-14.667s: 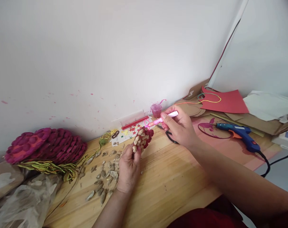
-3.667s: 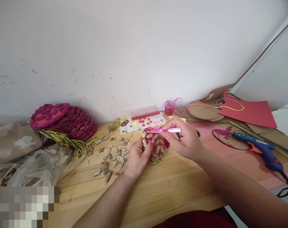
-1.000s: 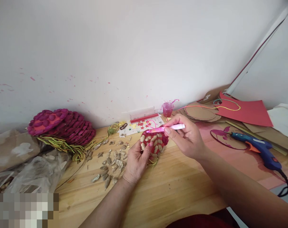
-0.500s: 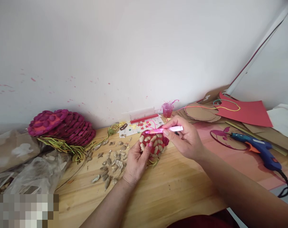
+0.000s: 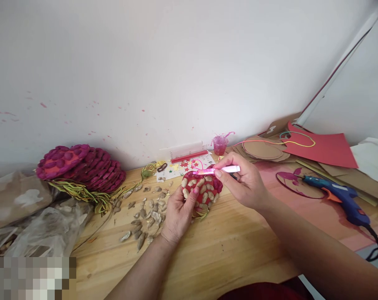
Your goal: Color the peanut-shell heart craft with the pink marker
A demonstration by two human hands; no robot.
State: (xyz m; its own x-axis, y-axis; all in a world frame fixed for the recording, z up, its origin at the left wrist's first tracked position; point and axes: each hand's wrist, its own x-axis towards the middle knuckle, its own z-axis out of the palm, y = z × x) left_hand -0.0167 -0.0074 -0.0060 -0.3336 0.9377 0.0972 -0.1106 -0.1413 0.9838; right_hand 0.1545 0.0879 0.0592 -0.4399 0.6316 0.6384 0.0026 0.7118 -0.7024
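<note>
A red disc (image 5: 200,195) covered with peanut shells is held at its left side by my left hand (image 5: 180,210), thumb on top. Pink paint coats the shells along its upper and right edge; the others are still tan. My right hand (image 5: 243,179) pinches a white-handled brush (image 5: 228,169) whose pink-stained end lies over the disc's upper edge. Loose peanut shells (image 5: 151,214) are scattered on the wooden table (image 5: 207,258) left of the disc. Behind stands a small cup of pink paint (image 5: 220,146).
At the left, a stack of magenta shell-covered discs (image 5: 79,166) with green strings stands beside plastic bags (image 5: 48,225). A blue glue gun (image 5: 341,193), cardboard circles (image 5: 264,148) and red paper (image 5: 323,146) lie at the right. A star-covered sheet (image 5: 182,166) is by the wall.
The disc has shifted very slightly to the left in my left hand. The brush tip has moved a little to the right along the upper edge.
</note>
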